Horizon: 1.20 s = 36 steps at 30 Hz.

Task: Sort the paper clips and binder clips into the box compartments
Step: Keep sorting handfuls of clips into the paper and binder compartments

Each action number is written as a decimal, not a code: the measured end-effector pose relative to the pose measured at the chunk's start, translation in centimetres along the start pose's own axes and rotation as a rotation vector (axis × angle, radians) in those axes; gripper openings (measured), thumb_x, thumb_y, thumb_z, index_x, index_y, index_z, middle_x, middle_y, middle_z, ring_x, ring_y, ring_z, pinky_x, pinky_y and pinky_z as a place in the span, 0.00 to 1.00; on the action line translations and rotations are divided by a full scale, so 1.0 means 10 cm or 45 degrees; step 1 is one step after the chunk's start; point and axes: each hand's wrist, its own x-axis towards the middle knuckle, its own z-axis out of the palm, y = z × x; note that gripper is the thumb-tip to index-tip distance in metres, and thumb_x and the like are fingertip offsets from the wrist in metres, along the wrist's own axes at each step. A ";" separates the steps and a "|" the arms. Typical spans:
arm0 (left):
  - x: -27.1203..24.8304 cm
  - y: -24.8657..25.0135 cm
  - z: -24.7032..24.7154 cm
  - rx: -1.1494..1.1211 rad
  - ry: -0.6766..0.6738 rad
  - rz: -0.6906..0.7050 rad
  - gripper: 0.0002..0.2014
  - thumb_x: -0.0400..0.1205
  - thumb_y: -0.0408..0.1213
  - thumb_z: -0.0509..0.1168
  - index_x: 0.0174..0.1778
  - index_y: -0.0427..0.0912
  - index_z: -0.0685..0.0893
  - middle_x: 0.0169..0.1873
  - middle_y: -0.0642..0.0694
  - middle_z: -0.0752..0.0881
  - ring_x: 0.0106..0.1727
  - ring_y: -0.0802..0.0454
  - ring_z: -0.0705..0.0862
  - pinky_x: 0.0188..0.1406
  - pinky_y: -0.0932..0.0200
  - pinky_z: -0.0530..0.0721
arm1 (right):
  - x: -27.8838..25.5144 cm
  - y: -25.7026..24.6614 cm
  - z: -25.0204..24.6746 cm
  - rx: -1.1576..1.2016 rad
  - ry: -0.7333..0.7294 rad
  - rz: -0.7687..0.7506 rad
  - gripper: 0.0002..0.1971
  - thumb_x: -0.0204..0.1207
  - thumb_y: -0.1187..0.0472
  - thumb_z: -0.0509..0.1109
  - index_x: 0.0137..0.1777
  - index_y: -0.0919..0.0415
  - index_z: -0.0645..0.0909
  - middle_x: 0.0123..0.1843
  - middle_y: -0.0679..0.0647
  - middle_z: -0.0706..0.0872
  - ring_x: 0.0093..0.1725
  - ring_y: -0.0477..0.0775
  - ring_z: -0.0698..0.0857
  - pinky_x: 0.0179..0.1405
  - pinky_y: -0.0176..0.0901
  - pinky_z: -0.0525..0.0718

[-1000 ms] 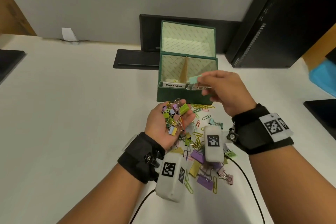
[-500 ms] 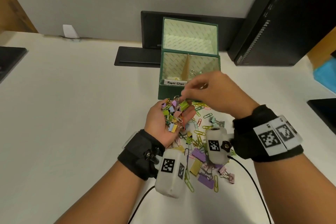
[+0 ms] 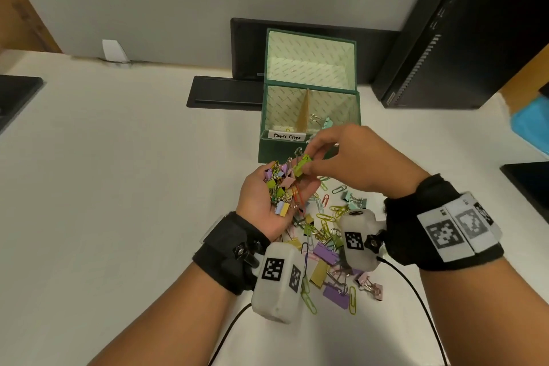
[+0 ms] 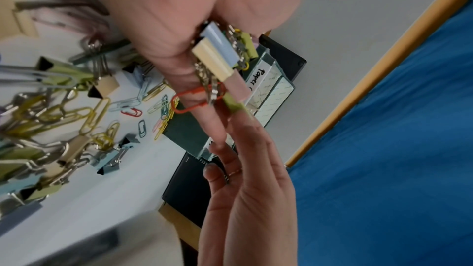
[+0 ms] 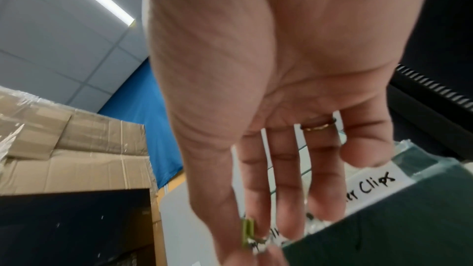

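My left hand (image 3: 274, 196) is cupped palm up and holds a heap of coloured binder clips and paper clips (image 3: 280, 187) in front of the green box (image 3: 309, 116). My right hand (image 3: 309, 162) pinches a green binder clip (image 3: 302, 164) between thumb and fingers at the top of that heap. The same green binder clip (image 5: 247, 232) shows at my fingertips in the right wrist view. The box has a cardboard divider (image 3: 304, 111); the left compartment is labelled "Paper Clips" (image 3: 286, 136), and the right one holds a teal binder clip (image 3: 326, 122). More clips (image 3: 329, 246) lie scattered on the table (image 3: 118, 187).
The box's open lid (image 3: 310, 58) stands upright behind it. A black tray (image 3: 225, 92) lies left of the box and a black computer case (image 3: 463, 33) stands to the right. A blue object (image 3: 531, 125) is at the right edge. Cables (image 3: 416, 300) trail from the wrist cameras.
My right hand moved back from the box's right compartment, where a teal binder clip now lies, down to my left palm and took hold of the green binder clip.
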 end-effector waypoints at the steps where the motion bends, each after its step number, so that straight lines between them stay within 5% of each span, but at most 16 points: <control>1: 0.01 0.00 -0.01 -0.011 0.031 0.004 0.22 0.86 0.39 0.51 0.51 0.29 0.87 0.45 0.32 0.90 0.42 0.40 0.91 0.45 0.45 0.89 | -0.01 0.00 -0.03 0.031 0.013 -0.001 0.07 0.72 0.51 0.79 0.47 0.49 0.88 0.41 0.44 0.90 0.41 0.44 0.87 0.38 0.38 0.83; 6: 0.03 0.01 -0.04 -0.062 0.124 -0.038 0.21 0.86 0.42 0.52 0.55 0.29 0.84 0.41 0.33 0.88 0.37 0.40 0.90 0.40 0.46 0.91 | -0.08 0.08 -0.18 0.123 0.119 0.015 0.08 0.71 0.47 0.79 0.47 0.46 0.88 0.43 0.42 0.89 0.38 0.41 0.84 0.35 0.35 0.79; 11: 0.02 0.02 -0.04 -0.097 0.128 -0.075 0.22 0.86 0.43 0.52 0.56 0.29 0.85 0.43 0.33 0.88 0.37 0.40 0.90 0.37 0.47 0.91 | 0.04 0.19 -0.27 0.327 0.574 0.112 0.10 0.73 0.48 0.77 0.49 0.51 0.87 0.39 0.48 0.88 0.35 0.38 0.84 0.30 0.27 0.76; 13: 0.01 0.02 -0.03 -0.096 0.124 -0.071 0.22 0.86 0.43 0.52 0.56 0.29 0.85 0.42 0.33 0.88 0.36 0.40 0.90 0.37 0.47 0.91 | 0.14 0.25 -0.29 0.338 0.672 0.186 0.11 0.73 0.48 0.76 0.50 0.53 0.87 0.41 0.52 0.89 0.40 0.45 0.87 0.34 0.32 0.80; 15: 0.01 0.02 -0.03 -0.106 0.120 -0.073 0.22 0.86 0.43 0.52 0.56 0.29 0.85 0.42 0.33 0.88 0.36 0.40 0.90 0.38 0.47 0.91 | 0.21 0.30 -0.28 0.176 0.583 0.282 0.17 0.74 0.45 0.75 0.58 0.53 0.87 0.51 0.52 0.90 0.49 0.52 0.86 0.46 0.43 0.84; 18: 0.01 0.05 -0.03 -0.117 0.124 -0.063 0.22 0.86 0.43 0.52 0.56 0.29 0.84 0.42 0.32 0.88 0.37 0.40 0.89 0.39 0.46 0.91 | 0.18 0.31 -0.20 -0.054 0.393 0.321 0.28 0.77 0.41 0.72 0.74 0.52 0.79 0.61 0.51 0.85 0.58 0.52 0.82 0.51 0.42 0.76; 21: 0.03 0.06 -0.04 -0.112 0.125 -0.047 0.22 0.87 0.43 0.52 0.56 0.30 0.84 0.41 0.32 0.89 0.36 0.40 0.90 0.39 0.46 0.91 | 0.05 0.17 -0.11 0.035 0.396 0.105 0.20 0.77 0.43 0.72 0.67 0.46 0.82 0.54 0.45 0.86 0.51 0.45 0.84 0.43 0.35 0.76; 24: 0.01 0.04 -0.02 -0.103 0.069 -0.033 0.22 0.87 0.41 0.51 0.51 0.28 0.86 0.42 0.32 0.89 0.37 0.42 0.90 0.41 0.47 0.91 | -0.08 0.02 -0.01 0.115 0.130 -0.054 0.14 0.74 0.44 0.75 0.58 0.44 0.87 0.42 0.41 0.88 0.43 0.40 0.84 0.38 0.30 0.77; 30: -0.04 0.03 0.03 0.083 0.022 0.021 0.26 0.85 0.36 0.49 0.34 0.32 0.91 0.37 0.36 0.89 0.35 0.46 0.89 0.38 0.56 0.89 | -0.08 -0.05 0.16 -0.102 -0.023 -0.183 0.15 0.70 0.44 0.79 0.57 0.42 0.89 0.44 0.36 0.84 0.42 0.29 0.79 0.35 0.24 0.70; 33: -0.04 0.03 0.04 0.099 0.123 0.043 0.20 0.83 0.37 0.52 0.35 0.34 0.87 0.33 0.37 0.87 0.31 0.47 0.87 0.33 0.60 0.87 | -0.09 -0.09 0.18 -0.144 -0.031 -0.210 0.15 0.72 0.50 0.79 0.59 0.44 0.89 0.47 0.39 0.87 0.41 0.35 0.81 0.38 0.26 0.75; 36: -0.05 0.01 0.07 0.112 0.161 0.041 0.23 0.85 0.37 0.52 0.30 0.34 0.87 0.29 0.38 0.87 0.26 0.47 0.87 0.26 0.61 0.87 | -0.10 -0.12 0.19 -0.210 0.004 -0.172 0.14 0.71 0.49 0.79 0.57 0.46 0.89 0.48 0.41 0.90 0.45 0.40 0.85 0.47 0.42 0.86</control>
